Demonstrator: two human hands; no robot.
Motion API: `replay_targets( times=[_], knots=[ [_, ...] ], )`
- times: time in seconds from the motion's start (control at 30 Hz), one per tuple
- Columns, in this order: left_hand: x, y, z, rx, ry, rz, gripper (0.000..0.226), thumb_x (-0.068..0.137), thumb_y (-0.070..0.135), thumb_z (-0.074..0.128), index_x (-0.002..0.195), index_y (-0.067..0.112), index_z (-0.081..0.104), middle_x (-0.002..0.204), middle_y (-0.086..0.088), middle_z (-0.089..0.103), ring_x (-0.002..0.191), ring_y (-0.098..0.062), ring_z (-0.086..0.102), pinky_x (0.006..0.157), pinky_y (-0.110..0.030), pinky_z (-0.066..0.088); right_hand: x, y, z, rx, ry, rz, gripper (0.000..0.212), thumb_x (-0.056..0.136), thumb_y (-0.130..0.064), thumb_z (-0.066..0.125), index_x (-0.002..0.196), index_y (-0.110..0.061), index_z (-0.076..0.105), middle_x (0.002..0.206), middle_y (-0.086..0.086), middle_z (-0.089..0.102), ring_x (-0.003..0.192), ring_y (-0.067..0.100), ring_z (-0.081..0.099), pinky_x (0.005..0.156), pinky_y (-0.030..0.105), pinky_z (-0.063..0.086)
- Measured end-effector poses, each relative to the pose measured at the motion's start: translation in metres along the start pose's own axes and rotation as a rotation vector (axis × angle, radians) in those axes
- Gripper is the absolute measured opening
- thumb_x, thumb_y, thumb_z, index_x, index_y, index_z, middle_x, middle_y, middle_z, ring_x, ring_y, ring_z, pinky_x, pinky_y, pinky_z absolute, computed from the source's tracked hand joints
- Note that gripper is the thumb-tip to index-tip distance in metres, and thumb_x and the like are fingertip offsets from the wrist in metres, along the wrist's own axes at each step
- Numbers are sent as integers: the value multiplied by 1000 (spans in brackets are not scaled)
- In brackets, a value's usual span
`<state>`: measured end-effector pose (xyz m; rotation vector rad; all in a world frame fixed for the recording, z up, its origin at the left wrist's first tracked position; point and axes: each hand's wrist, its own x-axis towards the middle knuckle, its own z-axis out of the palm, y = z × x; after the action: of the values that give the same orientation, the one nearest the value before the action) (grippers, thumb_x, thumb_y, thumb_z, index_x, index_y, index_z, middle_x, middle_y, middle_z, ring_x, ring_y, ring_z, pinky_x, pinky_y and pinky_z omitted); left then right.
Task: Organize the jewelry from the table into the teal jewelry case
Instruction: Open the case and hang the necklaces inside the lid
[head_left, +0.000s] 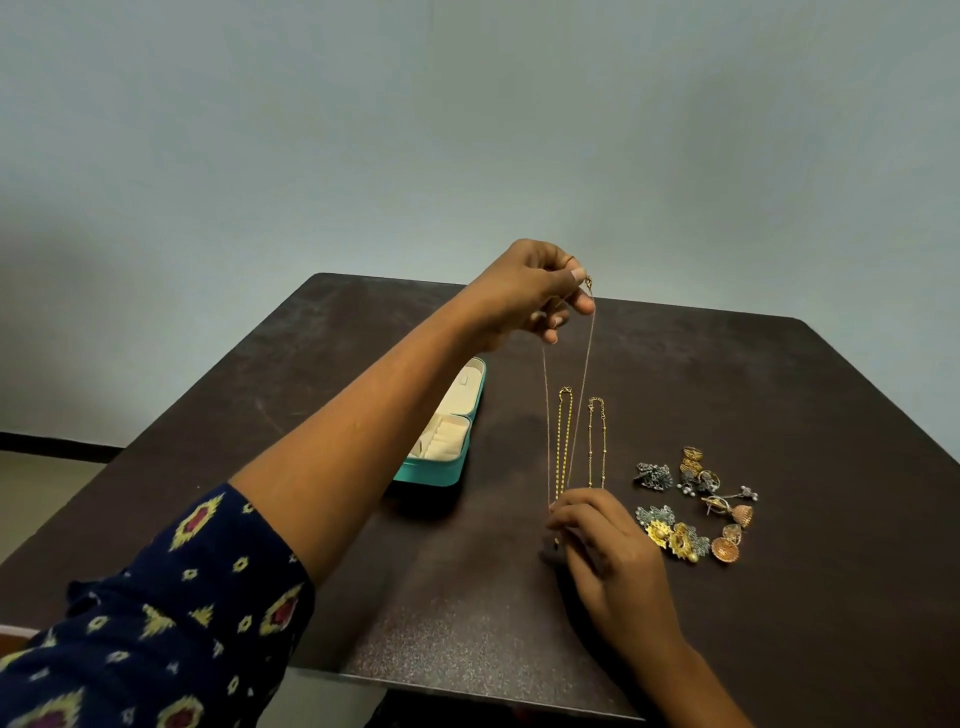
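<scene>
Since the left forearm crosses the open teal case (436, 475), only its right part shows, with cream lining; contents can't be made out. Left hand (524, 291) is raised above the table (779, 597), thumb and fingers pinching the clasp end of a thin chain (583, 374). It hangs doubled, both strands faint. Right hand (608, 545) is low near the table, fingertips pinching the chain's bottom loop. Chains: three, one held plus two flat chains (564, 441) lying side by side right of the case, lower ends behind the right hand. Earrings (691, 509): overlapping cluster further right, count unclear. Sleeve (156, 623) is cut off at the frame edge.
</scene>
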<state>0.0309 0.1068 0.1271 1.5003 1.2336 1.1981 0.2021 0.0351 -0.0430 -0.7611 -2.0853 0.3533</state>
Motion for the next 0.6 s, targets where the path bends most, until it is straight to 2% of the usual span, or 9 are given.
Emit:
replay_targets(
  times=[0.17, 0.33, 0.4, 0.5, 0.6],
  knots=[
    [-1, 1, -1, -9, 38, -7, 16, 96, 8, 42, 82, 7, 49, 75, -10, 63, 41, -8, 45, 41, -20, 42, 2, -5, -1, 38, 7, 83, 23, 83, -19, 47, 102, -29, 53, 95, -8, 62, 89, 5, 57, 77, 21, 47],
    [-2, 1, -4, -31, 147, -46, 19, 97, 6, 41, 79, 8, 49, 73, -10, 62, 40, -7, 43, 40, -19, 41, 4, -8, -4, 37, -17, 85, 26, 82, -26, 50, 107, -30, 50, 92, -13, 59, 87, 3, 56, 76, 19, 46],
    [-3, -2, -4, -56, 204, -69, 19, 97, 5, 40, 80, 8, 48, 73, -9, 61, 40, -6, 43, 40, -18, 41, 5, -11, -6, 68, 3, 109, 24, 81, -26, 54, 104, -31, 50, 88, -15, 59, 85, 2, 56, 75, 16, 46],
    [-5, -7, -2, -63, 258, -97, 19, 97, 6, 39, 81, 8, 49, 73, -9, 61, 44, -8, 46, 41, -19, 45, 11, -20, -9, 201, 84, 203, 23, 76, -15, 63, 91, -29, 54, 78, -16, 60, 79, 0, 58, 71, 7, 42],
    [-9, -12, 0, -73, 278, -108, 19, 97, 6, 39, 82, 8, 50, 74, -9, 61, 53, -12, 52, 42, -18, 47, 23, -26, -16, 461, 125, 371, 19, 75, -5, 68, 83, -19, 58, 74, -12, 62, 70, 3, 57, 67, 10, 44]
  ],
)
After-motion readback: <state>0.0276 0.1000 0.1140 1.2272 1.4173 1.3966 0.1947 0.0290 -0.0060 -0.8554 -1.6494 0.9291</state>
